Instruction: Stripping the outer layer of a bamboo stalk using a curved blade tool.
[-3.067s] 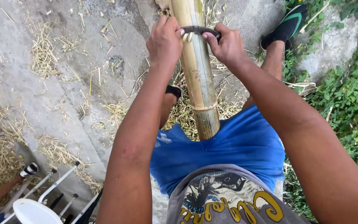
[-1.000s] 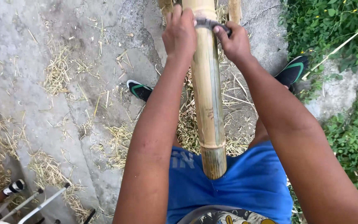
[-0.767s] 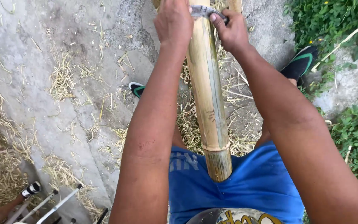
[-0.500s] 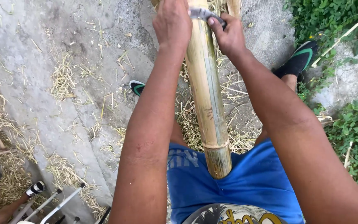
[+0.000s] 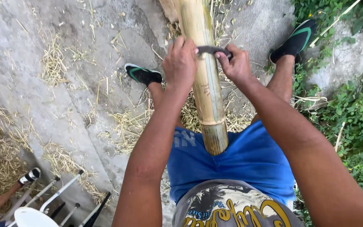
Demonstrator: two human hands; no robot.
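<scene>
Both of my hands have come down the bamboo pole (image 5: 206,92) toward me since a moment ago, when they gripped it near the top edge of the view; now they sit about a third of the way down the frame.

Closest to me is my printed grey shirt (image 5: 232,206), then my blue shorts (image 5: 248,164), against which the cut lower end of the pole rests, between my thighs. From there the pole runs up and away, yellow-green and slightly tilted, with a node ring just above its end. Further up, my left hand (image 5: 180,63) is closed on one end of a dark curved blade (image 5: 211,50) that lies across the pole, and my right hand (image 5: 237,65) is closed on its other end. The blade touches the pole's surface between my fists.

Beyond my knees, my left shoe (image 5: 143,74) and right shoe (image 5: 295,40), black with green trim, stand on the concrete ground (image 5: 43,109), which is strewn with pale shavings (image 5: 127,124). Green weeds (image 5: 358,117) grow along the right side. At lower left stands a white metal frame (image 5: 51,197).
</scene>
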